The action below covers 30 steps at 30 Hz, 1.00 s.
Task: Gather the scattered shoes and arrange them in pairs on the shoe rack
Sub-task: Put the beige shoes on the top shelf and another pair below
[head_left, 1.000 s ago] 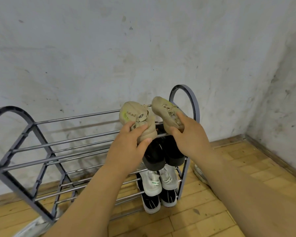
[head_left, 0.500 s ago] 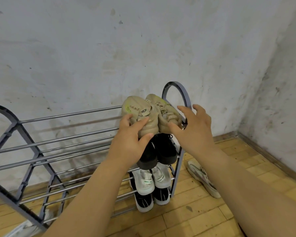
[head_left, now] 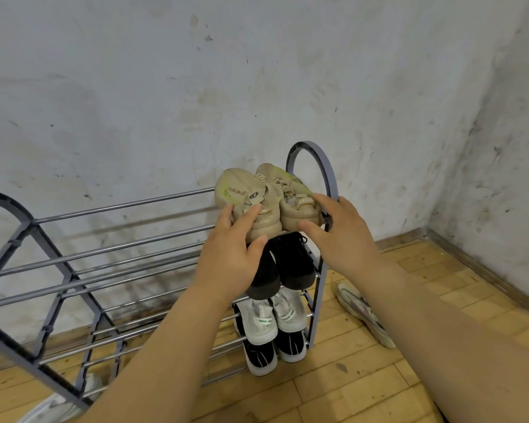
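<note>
Left hand (head_left: 229, 257) covers heel of left beige shoe (head_left: 242, 193)

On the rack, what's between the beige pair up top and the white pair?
A black pair, one tier under the beige pair, above the white pair; head view.

Left of beige shoes (head_left: 266, 196), top bars (head_left: 119, 206) lie open; arch (head_left: 327, 166) blocks right.

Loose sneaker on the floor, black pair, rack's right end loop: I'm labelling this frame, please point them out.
Loose sneaker (head_left: 364, 312): head view, middle of its upper.
Black pair (head_left: 293, 264): head view, right shoe's heel.
Right end loop (head_left: 332, 178): head view, its right-hand curve.
</note>
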Each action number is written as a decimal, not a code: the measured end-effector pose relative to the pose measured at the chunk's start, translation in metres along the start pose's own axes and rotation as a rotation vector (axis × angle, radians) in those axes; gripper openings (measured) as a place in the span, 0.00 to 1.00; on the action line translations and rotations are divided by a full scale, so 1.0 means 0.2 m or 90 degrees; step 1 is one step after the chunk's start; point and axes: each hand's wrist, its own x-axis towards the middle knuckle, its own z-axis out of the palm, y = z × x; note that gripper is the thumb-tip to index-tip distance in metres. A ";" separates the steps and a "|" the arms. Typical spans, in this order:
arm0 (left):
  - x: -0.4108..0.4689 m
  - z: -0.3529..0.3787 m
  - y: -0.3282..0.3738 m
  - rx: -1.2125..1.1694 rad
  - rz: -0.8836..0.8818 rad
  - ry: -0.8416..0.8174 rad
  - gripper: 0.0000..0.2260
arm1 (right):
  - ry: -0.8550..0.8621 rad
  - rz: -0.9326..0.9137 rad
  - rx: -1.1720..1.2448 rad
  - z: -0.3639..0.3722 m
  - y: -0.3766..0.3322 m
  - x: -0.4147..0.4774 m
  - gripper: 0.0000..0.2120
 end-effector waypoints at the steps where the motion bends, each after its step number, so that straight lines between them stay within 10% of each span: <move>1: 0.00 0.01 0.01 0.006 -0.004 0.008 0.27 | 0.007 0.002 0.002 0.01 0.01 0.00 0.29; 16: -0.16 0.09 0.23 0.143 0.062 0.130 0.27 | -0.082 0.014 0.062 -0.26 0.04 -0.06 0.27; 21: -0.27 0.22 0.32 0.175 0.113 0.112 0.25 | -0.287 0.188 -0.056 -0.48 0.28 -0.08 0.28; 30: -0.32 0.84 0.31 0.139 0.097 -0.345 0.27 | -0.444 0.395 -0.235 -0.34 1.09 -0.38 0.40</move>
